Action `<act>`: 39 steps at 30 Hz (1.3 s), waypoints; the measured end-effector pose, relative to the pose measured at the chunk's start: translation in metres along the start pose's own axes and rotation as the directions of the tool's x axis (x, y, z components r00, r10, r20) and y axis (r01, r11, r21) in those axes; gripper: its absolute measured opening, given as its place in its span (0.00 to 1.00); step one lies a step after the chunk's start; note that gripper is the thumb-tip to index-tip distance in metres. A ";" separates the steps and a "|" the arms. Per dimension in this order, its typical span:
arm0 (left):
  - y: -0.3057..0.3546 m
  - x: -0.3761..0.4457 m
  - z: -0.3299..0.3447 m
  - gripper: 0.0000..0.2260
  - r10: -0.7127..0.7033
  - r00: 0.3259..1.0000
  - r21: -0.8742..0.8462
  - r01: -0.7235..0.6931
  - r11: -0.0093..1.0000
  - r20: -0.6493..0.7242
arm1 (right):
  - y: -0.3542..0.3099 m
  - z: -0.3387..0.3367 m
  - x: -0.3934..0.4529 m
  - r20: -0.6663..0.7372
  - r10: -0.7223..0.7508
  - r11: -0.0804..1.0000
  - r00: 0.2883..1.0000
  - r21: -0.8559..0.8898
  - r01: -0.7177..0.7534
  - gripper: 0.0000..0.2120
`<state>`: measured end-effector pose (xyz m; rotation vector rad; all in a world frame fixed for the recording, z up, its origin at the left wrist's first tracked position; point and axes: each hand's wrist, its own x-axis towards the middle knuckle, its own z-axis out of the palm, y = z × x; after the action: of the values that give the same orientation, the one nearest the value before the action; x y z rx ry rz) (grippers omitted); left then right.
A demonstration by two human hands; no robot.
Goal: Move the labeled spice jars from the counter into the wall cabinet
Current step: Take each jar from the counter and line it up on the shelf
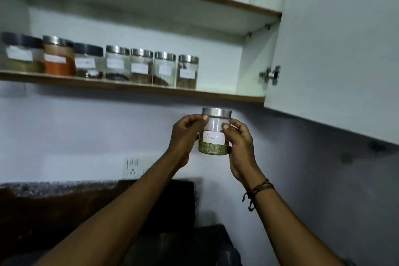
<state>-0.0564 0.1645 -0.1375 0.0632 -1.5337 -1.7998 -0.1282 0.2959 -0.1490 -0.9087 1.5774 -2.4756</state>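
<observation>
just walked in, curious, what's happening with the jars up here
A person holds a fennel jar in both hands, left hand and right hand, just below the open wall cabinet. Seven labeled jars already stand in a row on the lower shelf, with free space to their right.

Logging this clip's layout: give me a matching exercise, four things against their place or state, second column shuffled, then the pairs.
Things:
1. fennel jar
2. orange-powder jar
3. cabinet door
4. wall socket

Places or states:
A. swung open at the right
B. held below the shelf by the left hand and the right hand
C. on the wall under the cabinet
D. second from the left on the lower shelf

Pairs: 1-B, 2-D, 3-A, 4-C
</observation>
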 end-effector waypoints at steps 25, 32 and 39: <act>0.091 0.150 0.056 0.10 0.260 0.939 0.241 -0.206 0.948 -0.223 | -0.076 0.064 0.155 -0.062 -0.207 0.939 0.976 -0.292 0.180 0.16; 0.074 0.186 0.072 0.11 0.316 0.925 0.493 -0.178 0.851 -0.211 | -0.064 0.058 0.202 -0.050 -0.261 0.839 0.964 -0.506 0.201 0.16; 0.054 0.201 0.071 0.19 0.264 0.959 0.629 -0.143 0.764 -0.102 | -0.052 0.049 0.237 0.053 -0.211 0.702 0.976 -0.687 0.189 0.18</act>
<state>-0.2070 0.1102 0.0128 0.3573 -1.8507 -1.0240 -0.2858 0.1961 0.0139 -1.1652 2.6207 -1.9863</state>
